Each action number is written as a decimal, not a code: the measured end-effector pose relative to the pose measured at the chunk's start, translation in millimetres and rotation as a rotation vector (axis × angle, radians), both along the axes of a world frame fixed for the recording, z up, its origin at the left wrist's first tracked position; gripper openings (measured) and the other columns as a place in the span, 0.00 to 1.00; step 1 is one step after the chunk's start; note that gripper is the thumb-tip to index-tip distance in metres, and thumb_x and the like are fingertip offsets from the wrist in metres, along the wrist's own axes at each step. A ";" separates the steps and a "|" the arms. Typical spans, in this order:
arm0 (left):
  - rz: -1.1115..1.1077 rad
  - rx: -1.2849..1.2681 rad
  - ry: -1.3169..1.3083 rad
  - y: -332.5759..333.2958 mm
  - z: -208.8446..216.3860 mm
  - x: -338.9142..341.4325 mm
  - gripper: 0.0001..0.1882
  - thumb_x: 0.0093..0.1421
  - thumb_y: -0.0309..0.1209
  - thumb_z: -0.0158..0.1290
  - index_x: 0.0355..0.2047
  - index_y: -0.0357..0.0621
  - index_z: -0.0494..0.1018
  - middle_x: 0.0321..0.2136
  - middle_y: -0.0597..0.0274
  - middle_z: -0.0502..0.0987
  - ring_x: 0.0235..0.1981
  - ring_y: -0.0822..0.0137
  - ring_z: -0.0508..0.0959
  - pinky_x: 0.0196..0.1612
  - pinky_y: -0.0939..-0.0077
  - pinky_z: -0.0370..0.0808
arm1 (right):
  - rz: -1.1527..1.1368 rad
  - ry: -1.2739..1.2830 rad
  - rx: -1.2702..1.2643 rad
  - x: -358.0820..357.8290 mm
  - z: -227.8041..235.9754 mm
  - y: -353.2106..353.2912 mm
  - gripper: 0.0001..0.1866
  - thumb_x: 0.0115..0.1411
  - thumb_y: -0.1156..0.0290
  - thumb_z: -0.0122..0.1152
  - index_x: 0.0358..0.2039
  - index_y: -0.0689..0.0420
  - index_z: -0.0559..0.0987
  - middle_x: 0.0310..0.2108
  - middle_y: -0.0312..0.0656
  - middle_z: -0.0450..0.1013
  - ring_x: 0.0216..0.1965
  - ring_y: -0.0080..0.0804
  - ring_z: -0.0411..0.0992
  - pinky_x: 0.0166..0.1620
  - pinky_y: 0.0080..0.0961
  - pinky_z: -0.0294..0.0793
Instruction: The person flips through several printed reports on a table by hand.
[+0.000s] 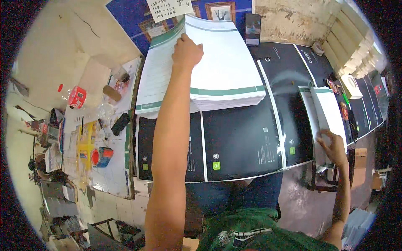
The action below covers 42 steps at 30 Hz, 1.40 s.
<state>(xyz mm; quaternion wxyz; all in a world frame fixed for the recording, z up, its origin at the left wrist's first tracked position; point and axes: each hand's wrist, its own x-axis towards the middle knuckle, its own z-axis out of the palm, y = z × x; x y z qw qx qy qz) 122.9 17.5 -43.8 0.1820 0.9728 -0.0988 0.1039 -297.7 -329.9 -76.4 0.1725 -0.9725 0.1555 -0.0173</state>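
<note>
The left hand [186,51] rests knuckles-up on the tall paper stack [209,71] lying on the tabletop [238,142]; its grip seems closed on a top sheet's edge, though fingers are hidden. The right hand [333,146], fingers spread, touches the smaller sheet pile [328,113]. Peeling one sheet cleanly calls for a light pinch.

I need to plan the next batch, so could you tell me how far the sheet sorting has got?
Done: a few green-banded sheets lie in the small pile at the right.
In hand: the left hand lifts a sheet on the tall stack; the right hand rests at the small pile's near edge.
Left: the tall stack remains thick.
</note>
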 end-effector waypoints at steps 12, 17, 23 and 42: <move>-0.042 0.003 -0.031 -13.3 -5.0 13.0 0.39 0.59 0.46 0.56 0.59 0.29 0.53 0.58 0.38 0.64 0.58 0.42 0.68 0.56 0.47 0.71 | -0.056 -0.026 0.095 -7.2 10.4 7.1 0.14 0.61 0.71 0.60 0.44 0.64 0.80 0.41 0.53 0.79 0.46 0.46 0.78 0.51 0.31 0.73; -0.433 0.875 -0.583 92.8 -70.2 137.7 0.20 0.66 0.42 0.43 0.45 0.44 0.78 0.36 0.39 0.79 0.39 0.42 0.78 0.46 0.50 0.74 | 0.009 0.152 -0.001 29.0 -10.9 -12.5 0.13 0.61 0.69 0.58 0.45 0.60 0.81 0.42 0.51 0.79 0.46 0.46 0.77 0.52 0.35 0.72; -0.306 0.118 -0.298 29.1 -77.8 148.0 0.39 0.60 0.49 0.54 0.55 0.22 0.62 0.48 0.29 0.73 0.51 0.40 0.74 0.55 0.57 0.70 | 0.102 0.132 -0.057 6.8 -1.8 -37.6 0.18 0.58 0.74 0.52 0.48 0.52 0.81 0.40 0.53 0.78 0.42 0.51 0.78 0.48 0.41 0.75; -0.286 0.214 -0.538 41.3 -74.2 165.8 0.43 0.60 0.55 0.53 0.57 0.23 0.61 0.54 0.28 0.69 0.56 0.38 0.70 0.60 0.54 0.66 | 0.030 0.126 -0.147 11.1 -6.7 -31.3 0.14 0.59 0.62 0.62 0.34 0.63 0.81 0.31 0.57 0.78 0.35 0.53 0.77 0.41 0.41 0.74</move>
